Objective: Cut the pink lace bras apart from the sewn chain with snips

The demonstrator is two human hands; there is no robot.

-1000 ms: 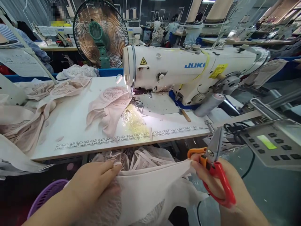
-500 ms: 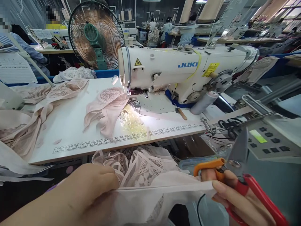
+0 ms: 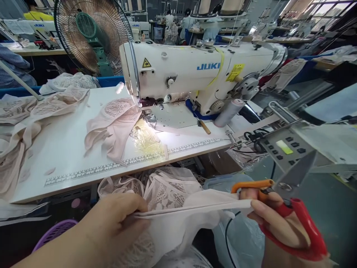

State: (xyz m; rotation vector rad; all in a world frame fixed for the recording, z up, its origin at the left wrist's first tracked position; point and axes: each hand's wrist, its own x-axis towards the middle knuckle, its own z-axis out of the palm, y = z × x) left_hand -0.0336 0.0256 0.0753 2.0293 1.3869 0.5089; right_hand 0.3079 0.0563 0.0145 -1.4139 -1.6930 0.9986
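Observation:
My left hand (image 3: 122, 212) pinches one end of the folded edge of a pale pink lace bra (image 3: 178, 223). Stretched between both hands, that edge runs nearly level below the table front. My right hand (image 3: 273, 216) grips the edge's other end between thumb and fingers, and also carries scissors (image 3: 290, 186) with red and orange handles, blades pointing up and away from the fabric. Behind the held fabric lies a heap of similar lace pieces (image 3: 170, 186). Another pink lace piece (image 3: 114, 126) rests on the table at the sewing machine's needle.
A white sewing machine (image 3: 178, 70) stands on the white table (image 3: 67, 149), which has a ruler strip (image 3: 134, 162) along its front. More lace pieces (image 3: 55, 108) lie left. A control panel (image 3: 287, 145) juts out right. A large fan (image 3: 92, 33) is behind; a purple basket (image 3: 55, 232) sits low left.
The view has shifted right and slightly down, so the table and machine appear further left. Both hands still hold the fabric edge, which now looks tauter and slightly higher; the scissors remain in my right hand.

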